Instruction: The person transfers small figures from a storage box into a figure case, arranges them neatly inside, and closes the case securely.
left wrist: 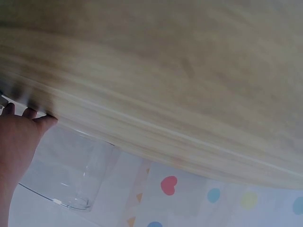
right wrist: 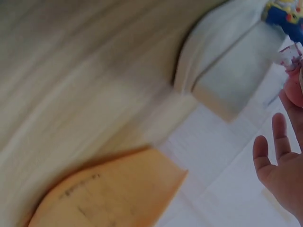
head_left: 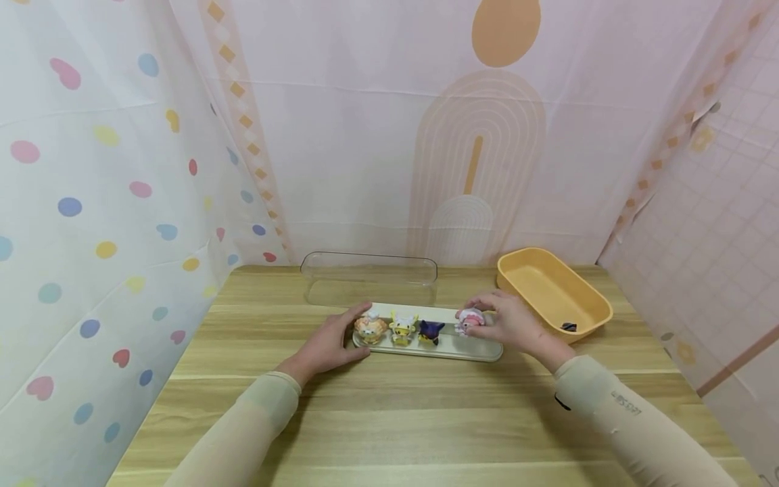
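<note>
A long white display base (head_left: 468,348) lies on the table, with three small figurines on its left and middle part: an orange-and-white figurine (head_left: 371,329), a yellow-and-white figurine (head_left: 403,328) and a dark purple figurine (head_left: 430,331). My left hand (head_left: 325,343) grips the base's left end, thumb at the front edge and fingers at the back. Over the right part of the base, my right hand (head_left: 514,326) pinches a pink-and-white figurine (head_left: 470,322) between thumb and fingers. Whether this figurine touches the base cannot be told.
A clear plastic cover (head_left: 369,281) stands behind the base. To the right sits a yellow bin (head_left: 550,287) with a small dark item (head_left: 569,327) inside. Patterned curtains (head_left: 347,169) hang behind the wooden table (head_left: 402,419) and at both sides.
</note>
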The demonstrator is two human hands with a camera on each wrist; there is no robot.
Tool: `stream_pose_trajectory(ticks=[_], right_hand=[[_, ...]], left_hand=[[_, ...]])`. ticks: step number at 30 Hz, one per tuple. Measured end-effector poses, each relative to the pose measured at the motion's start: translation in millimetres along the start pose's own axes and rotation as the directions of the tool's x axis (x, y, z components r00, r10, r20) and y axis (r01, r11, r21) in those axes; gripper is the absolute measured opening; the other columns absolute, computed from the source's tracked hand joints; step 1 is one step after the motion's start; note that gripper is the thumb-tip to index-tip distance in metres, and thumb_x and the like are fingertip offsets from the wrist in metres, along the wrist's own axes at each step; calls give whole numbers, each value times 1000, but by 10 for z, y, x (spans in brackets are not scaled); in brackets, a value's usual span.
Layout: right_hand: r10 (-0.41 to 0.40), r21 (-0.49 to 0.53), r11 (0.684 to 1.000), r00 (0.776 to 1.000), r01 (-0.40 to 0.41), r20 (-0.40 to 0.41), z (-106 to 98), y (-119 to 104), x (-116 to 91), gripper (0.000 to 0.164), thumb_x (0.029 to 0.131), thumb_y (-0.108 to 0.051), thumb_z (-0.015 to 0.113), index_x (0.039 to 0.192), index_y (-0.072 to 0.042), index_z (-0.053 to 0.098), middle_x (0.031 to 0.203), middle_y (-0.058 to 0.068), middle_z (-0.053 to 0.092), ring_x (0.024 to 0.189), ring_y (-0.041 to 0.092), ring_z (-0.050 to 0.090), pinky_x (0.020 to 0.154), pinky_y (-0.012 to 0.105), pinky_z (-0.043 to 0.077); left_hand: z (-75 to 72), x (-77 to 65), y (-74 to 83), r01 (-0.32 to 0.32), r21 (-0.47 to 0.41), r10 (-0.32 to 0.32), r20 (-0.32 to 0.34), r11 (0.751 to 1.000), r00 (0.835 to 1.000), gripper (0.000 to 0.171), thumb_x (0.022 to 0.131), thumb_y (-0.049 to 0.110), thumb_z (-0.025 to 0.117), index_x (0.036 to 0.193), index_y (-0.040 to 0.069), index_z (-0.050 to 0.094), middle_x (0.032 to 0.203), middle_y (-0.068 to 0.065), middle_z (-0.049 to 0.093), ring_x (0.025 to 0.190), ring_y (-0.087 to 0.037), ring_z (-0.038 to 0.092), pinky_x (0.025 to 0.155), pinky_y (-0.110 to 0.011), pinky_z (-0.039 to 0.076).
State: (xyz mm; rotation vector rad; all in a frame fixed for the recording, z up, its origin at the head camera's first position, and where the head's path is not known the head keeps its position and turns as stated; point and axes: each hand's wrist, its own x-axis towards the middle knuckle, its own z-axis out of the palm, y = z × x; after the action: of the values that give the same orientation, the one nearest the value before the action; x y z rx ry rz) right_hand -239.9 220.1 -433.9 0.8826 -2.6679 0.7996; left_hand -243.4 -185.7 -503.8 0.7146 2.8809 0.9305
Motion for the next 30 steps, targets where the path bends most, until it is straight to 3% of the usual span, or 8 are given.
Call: stream_pose_trajectory(ticks=[9,19,30], right_hand=[[-56,-178,983,998,51,-25,236,-52,-82,38,81,-28,95,114,-17,77,117,10,78,112,32,69,96,51,57],[-170,-363,919,985,153,-15,324,-69,-100,39,83,-32,94,115,-19,75,118,11,79,117,32,71,102,53,55],[-293,-389,888,953,244,-71,409,-7,-117,44,77,-26,98,114,-19,75,107,4,80,109,28,72,98,48,54]], left_hand=[[18,2,-12,-22,1,22,-6,1000,1000,94,91,36,86,169,31,32,157,-18,57,143,-42,55,119,-64,44],[-1,2,-6,-23,10,23,-8,1000,1000,95,91,34,86,169,28,32,156,-20,57,142,-43,56,118,-64,44],[-3,-4,-2,-8,1,8,-4,1000,1000,95,92,35,86,169,30,31,158,-19,56,144,-44,54,119,-64,43]])
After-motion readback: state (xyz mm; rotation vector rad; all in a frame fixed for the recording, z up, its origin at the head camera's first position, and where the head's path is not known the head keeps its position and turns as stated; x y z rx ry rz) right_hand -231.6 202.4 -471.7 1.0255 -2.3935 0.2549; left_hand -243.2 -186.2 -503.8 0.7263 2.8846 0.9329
